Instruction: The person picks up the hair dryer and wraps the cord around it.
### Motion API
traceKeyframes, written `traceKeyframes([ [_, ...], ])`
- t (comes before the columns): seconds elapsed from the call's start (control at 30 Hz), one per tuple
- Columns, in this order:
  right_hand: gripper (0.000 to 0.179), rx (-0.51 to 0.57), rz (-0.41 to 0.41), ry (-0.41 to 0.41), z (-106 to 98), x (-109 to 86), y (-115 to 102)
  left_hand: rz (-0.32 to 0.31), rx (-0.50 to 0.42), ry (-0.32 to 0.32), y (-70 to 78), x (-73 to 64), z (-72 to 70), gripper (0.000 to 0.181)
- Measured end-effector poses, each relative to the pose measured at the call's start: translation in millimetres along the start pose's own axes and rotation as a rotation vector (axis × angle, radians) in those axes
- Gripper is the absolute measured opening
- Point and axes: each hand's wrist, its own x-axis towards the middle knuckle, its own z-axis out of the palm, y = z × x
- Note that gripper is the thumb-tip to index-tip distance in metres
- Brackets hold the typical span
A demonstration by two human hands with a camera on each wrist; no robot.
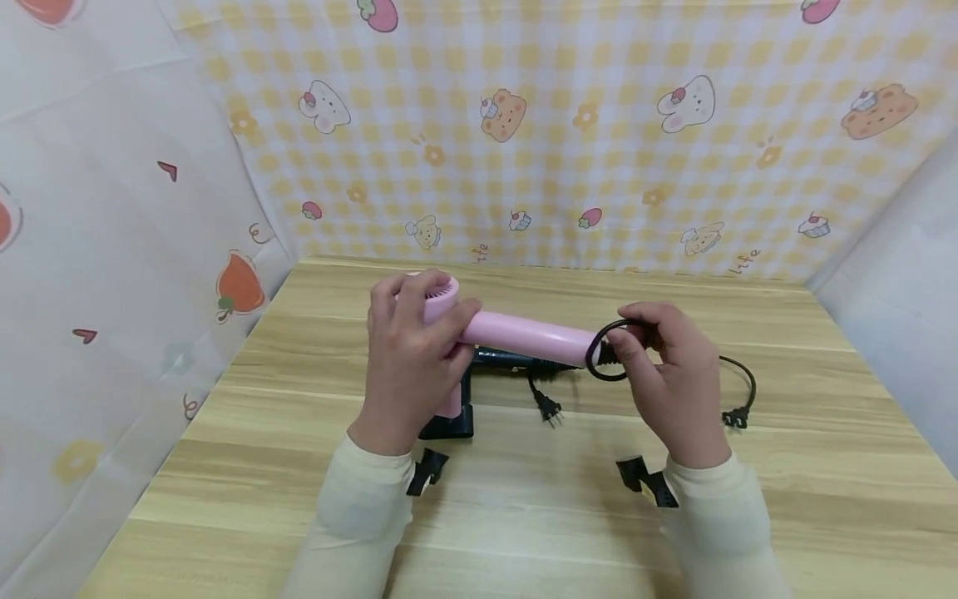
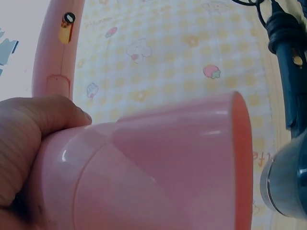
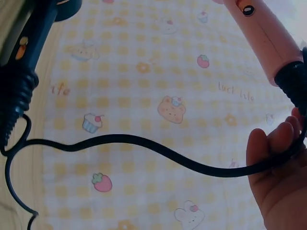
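Note:
A pink hair dryer [image 1: 531,334] is held above the table, its handle pointing right. My left hand [image 1: 412,358] grips the dryer's head, fingers over the vented end; in the left wrist view the wide pink nozzle [image 2: 177,167] opens to the right. At the handle's end my right hand [image 1: 674,378] pinches the black cord [image 3: 196,165], which loops in front of the fingers. Under the pink dryer, partly hidden by it, a dark blue hair dryer [image 1: 505,359] lies on the table, its cord wound near its handle end.
The dark dryer's two-pin plug [image 1: 549,408] lies on the wooden table [image 1: 524,516]. Another black plug [image 1: 736,418] rests right of my right hand, on a curved cord. A yellow checked curtain [image 1: 554,166] hangs behind the table, a white printed one [image 1: 135,249] at left.

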Motion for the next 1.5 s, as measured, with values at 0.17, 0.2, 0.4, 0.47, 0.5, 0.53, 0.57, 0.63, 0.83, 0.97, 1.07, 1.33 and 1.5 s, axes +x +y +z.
traceKeyframes([
  [0.17, 0.015, 0.182, 0.145, -0.067, -6.7, 0.1, 2.0, 0.033, -0.044, 0.014, 2.0, 1.4, 0.1, 0.025],
  [0.2, 0.015, 0.198, 0.168, -0.074, -7.8, 0.2, 2.2, 0.041, -0.051, 0.017, 2.1, 1.7, 0.1, 0.025],
  [0.4, 0.017, 0.18, 0.223, -0.103, -8.7, 1.1, 5.2, 0.043, -0.12, 0.046, 3.3, 3.6, -2.6, 0.027],
  [0.47, 0.017, 0.134, 0.197, -0.113, -7.0, 0.7, 6.1, 0.022, -0.147, 0.059, 4.0, 3.8, -3.7, 0.028],
  [0.5, 0.017, 0.102, 0.178, -0.12, -5.9, 0.5, 6.4, 0.01, -0.154, 0.063, 4.3, 3.7, -4.4, 0.028],
  [0.53, 0.017, 0.071, 0.157, -0.125, -4.5, 0.3, 6.9, -0.001, -0.158, 0.068, 4.3, 3.8, -5.0, 0.028],
  [0.57, 0.016, 0.039, 0.135, -0.131, -3.2, 0.2, 7.3, -0.013, -0.16, 0.073, 4.3, 3.7, -5.6, 0.028],
  [0.63, 0.015, -0.027, 0.084, -0.142, -0.3, -0.1, 7.9, -0.033, -0.158, 0.081, 4.1, 3.7, -6.8, 0.027],
  [0.83, 0.016, -0.107, 0.038, -0.212, 6.3, -2.2, 7.8, -0.07, -0.122, 0.092, 2.6, 3.6, -7.0, 0.025],
  [0.97, 0.009, -0.124, 0.041, -0.292, 8.2, -3.7, 7.1, -0.088, -0.089, 0.1, -0.1, 2.7, -5.7, 0.026],
  [1.07, 0.007, -0.139, 0.022, -0.359, 9.0, -3.9, 6.1, -0.098, -0.056, 0.094, -3.2, 1.7, -5.0, 0.026],
  [1.33, 0.023, -0.273, 0.009, -0.58, 6.9, -1.6, -1.3, -0.125, 0.02, 0.04, -11.7, -2.1, -1.5, 0.027],
  [1.5, 0.036, -0.305, -0.061, -0.585, 4.5, -2.4, -4.2, -0.138, 0.022, 0.015, -15.8, -4.8, 2.3, 0.028],
])
